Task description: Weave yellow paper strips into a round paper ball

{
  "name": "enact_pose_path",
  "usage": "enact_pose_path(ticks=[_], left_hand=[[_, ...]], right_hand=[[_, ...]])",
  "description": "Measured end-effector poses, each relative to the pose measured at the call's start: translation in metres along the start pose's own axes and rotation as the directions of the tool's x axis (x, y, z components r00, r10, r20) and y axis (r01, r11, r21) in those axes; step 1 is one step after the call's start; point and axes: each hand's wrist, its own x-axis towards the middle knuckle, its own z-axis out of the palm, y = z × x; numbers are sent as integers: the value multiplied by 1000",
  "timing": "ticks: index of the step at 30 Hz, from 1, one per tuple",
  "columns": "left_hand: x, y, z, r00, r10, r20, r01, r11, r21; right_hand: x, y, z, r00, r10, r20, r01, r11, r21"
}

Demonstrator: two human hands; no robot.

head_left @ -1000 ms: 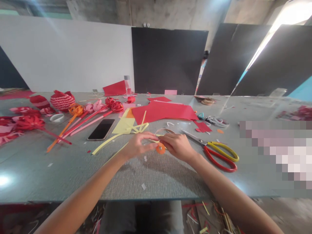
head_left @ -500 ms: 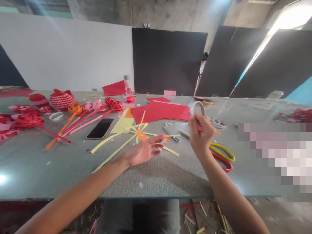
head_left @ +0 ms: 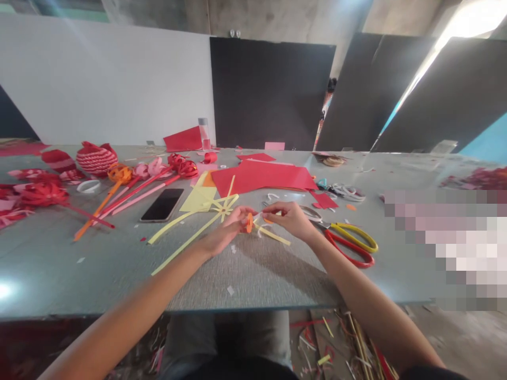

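Observation:
My left hand (head_left: 234,221) pinches a small orange paper disc (head_left: 249,222) on edge, just above the table. My right hand (head_left: 289,217) meets it from the right, its fingertips closed on a small whitish piece of tape (head_left: 259,216) beside the disc. Behind my left hand, yellow paper strips (head_left: 224,210) lie crossed in a star shape. Part of one strip passes beneath my hands. What looks like a tape roll (head_left: 311,213) lies beyond my right wrist, against scissors (head_left: 352,245) with one yellow and one red handle.
Red paper sheets (head_left: 265,177) lie behind my hands. A phone (head_left: 162,205), yellow paper (head_left: 196,198) and paper flowers on stems (head_left: 119,173) are to the left. A clear bottle (head_left: 204,134) stands at the back. The table's front edge (head_left: 237,309) runs near me.
My right hand has come down and left, letting go of the tape roll. My left hand, earlier spread open, now grips the orange disc. Both hands have come together.

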Motion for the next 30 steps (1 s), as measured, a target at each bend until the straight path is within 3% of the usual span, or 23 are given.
enact_pose_path(ticks=[3,7,10,14,18,21,25,30], left_hand=[[2,2,4,999,-9,-52,14,995,101],[8,-1,13,957,63,-285,4,973,229],[11,-7,14,888,162,-431,-40,960,279],[12,-13,5,834,280,-476,-120,933,339],[11,-15,-1,778,380,-501,-210,908,362],[10,-15,2,752,415,-512,-233,894,382],[8,-15,7,730,435,-527,-267,892,366],[5,-6,16,702,454,-549,-314,889,333]], right_hand=[[-3,2,6,997,-53,-62,50,997,-60],[-5,5,16,978,-89,-189,79,995,-61],[-5,4,23,959,-17,-283,56,990,129],[-4,0,27,894,174,-414,47,881,471],[-6,-14,34,896,331,-296,-22,699,715],[-9,-30,48,917,351,-189,-70,608,791],[-8,-48,70,895,421,-146,-87,486,870],[-5,-50,79,897,384,-221,-17,529,849]])
